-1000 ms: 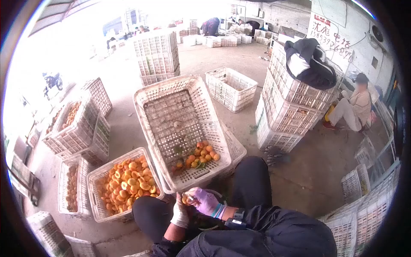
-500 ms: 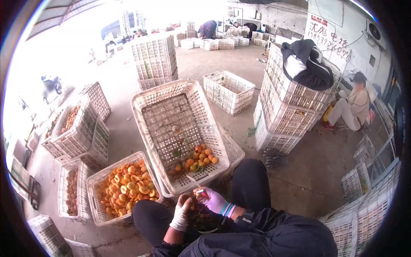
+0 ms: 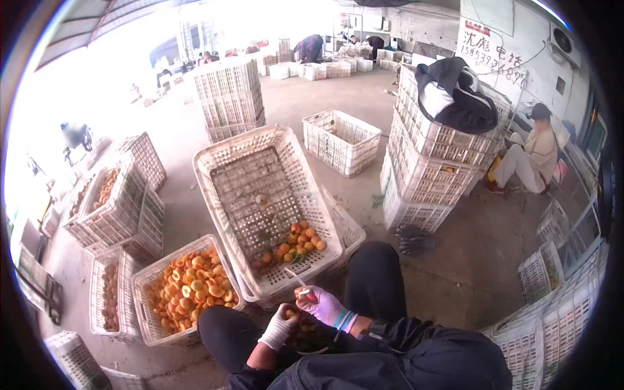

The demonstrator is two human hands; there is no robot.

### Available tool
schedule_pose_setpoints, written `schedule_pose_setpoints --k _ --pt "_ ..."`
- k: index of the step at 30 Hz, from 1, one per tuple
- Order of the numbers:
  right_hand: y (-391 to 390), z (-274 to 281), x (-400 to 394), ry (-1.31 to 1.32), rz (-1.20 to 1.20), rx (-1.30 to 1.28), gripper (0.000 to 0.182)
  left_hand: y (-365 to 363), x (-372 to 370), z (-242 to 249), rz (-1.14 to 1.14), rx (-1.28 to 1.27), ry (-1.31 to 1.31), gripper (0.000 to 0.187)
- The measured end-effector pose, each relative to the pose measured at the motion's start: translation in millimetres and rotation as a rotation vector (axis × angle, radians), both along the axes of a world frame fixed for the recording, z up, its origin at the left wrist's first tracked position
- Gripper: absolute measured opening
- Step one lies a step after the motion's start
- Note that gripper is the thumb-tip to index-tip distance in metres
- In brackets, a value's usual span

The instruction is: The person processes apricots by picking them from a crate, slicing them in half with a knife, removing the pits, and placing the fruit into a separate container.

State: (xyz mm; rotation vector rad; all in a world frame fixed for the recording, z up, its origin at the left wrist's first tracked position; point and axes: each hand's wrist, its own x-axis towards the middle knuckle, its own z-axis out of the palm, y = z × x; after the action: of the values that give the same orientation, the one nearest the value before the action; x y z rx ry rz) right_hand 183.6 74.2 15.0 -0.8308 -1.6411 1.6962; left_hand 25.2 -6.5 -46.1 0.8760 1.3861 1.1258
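My left hand point(image 3: 279, 328), in a whitish glove, is closed around an apricot point(image 3: 292, 316) that is mostly hidden by the fingers. Close beside it, my right hand point(image 3: 325, 308) in a pale purple glove grips a slim knife point(image 3: 307, 296) with a red and white handle; a thin pale strip, seemingly its blade, points up and left. In front of both hands a large white crate point(image 3: 312, 175) tilts toward me, with several whole apricots point(image 3: 302, 242) in its lower corner. To the left, another crate point(image 3: 148, 325) is filled with halved apricots point(image 3: 195, 286).
Stacked crates point(image 3: 416, 162) with a dark jacket point(image 3: 455, 94) on top stand at right; dark gloves point(image 3: 414, 240) lie at their foot. Another stack point(image 3: 227, 97) rises behind. A person point(image 3: 530, 156) sits by the right wall. Filled crates point(image 3: 110, 195) stand at left.
My left hand has turned slightly and shows more of the glove's back, close to the right hand. The right hand keeps its grip on the knife. The whole view has shifted a little.
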Motion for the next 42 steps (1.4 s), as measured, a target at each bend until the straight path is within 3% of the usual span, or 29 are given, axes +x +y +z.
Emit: schedule_pose_setpoints --k 4,7,9,17,19,26,28,29,31,33,34,35,36,37,38,39,40,41,42 --pt "0 5 -1 -0.045 -0.003 0.010 0.035 -3 -6 -11 -0.088 0.144 0.183 0.036" --pt "0 0 -3 -0.034 -0.014 0.028 0.035 -6 -6 8 -0.181 0.021 0.316 0.041" --pt "-1 2 -4 -0.086 -0.040 0.144 0.035 -8 -5 11 -0.167 0.015 0.303 0.041" --pt "0 -8 -8 -0.180 -0.026 0.137 0.034 -3 -4 -2 -0.125 0.042 0.225 0.037" --pt "0 -10 -9 -0.190 -0.023 0.140 0.034 -4 -2 11 -0.034 -0.037 -0.040 0.035" --pt "-1 -6 -12 -0.093 -0.047 0.107 0.034 -6 1 21 -0.052 0.045 -0.160 0.039" --pt "0 -1 -10 -0.115 -0.046 0.115 0.034 -4 4 42 0.105 -0.061 -0.412 0.037" --pt "0 0 -9 -0.154 -0.022 0.146 0.035 -4 2 53 0.105 -0.068 -0.411 0.037" --pt "-1 -6 -11 -0.197 0.006 0.163 0.037 -6 0 69 0.006 0.037 -0.838 0.044" --pt "-3 -32 -18 0.118 0.117 0.086 0.041 -4 1 56 0.075 -0.018 -0.744 0.050" --pt "-4 -50 -27 0.238 0.053 -0.088 0.029 -4 2 58 0.055 0.025 -0.671 0.049" --pt "-8 -29 -29 0.346 0.096 -0.026 0.032 -5 3 64 0.045 0.053 -0.601 0.047" --pt "-6 -14 -27 0.164 0.093 0.133 0.035 -8 -4 53 0.020 0.054 -0.644 0.046" --pt "-6 0 -30 0.165 0.085 0.022 0.039 -10 -15 41 -0.005 0.065 -0.682 0.044" --pt "0 13 -30 -0.034 0.036 0.294 0.039 -12 -21 51 0.072 0.061 -0.774 0.046" --pt "6 7 -33 -0.052 -0.024 0.214 0.039 -9 -29 61 0.144 0.075 -0.859 0.049" --pt "15 17 -36 0.079 -0.004 -0.108 0.031 -5 -51 54 0.209 0.219 -1.064 0.055" --pt "25 24 -39 0.071 -0.046 -0.129 0.029 -3 -76 47 0.266 0.373 -1.264 0.061" --pt "40 19 -39 0.034 -0.043 -0.191 0.028 -4 -93 64 0.402 0.498 -1.281 0.065"
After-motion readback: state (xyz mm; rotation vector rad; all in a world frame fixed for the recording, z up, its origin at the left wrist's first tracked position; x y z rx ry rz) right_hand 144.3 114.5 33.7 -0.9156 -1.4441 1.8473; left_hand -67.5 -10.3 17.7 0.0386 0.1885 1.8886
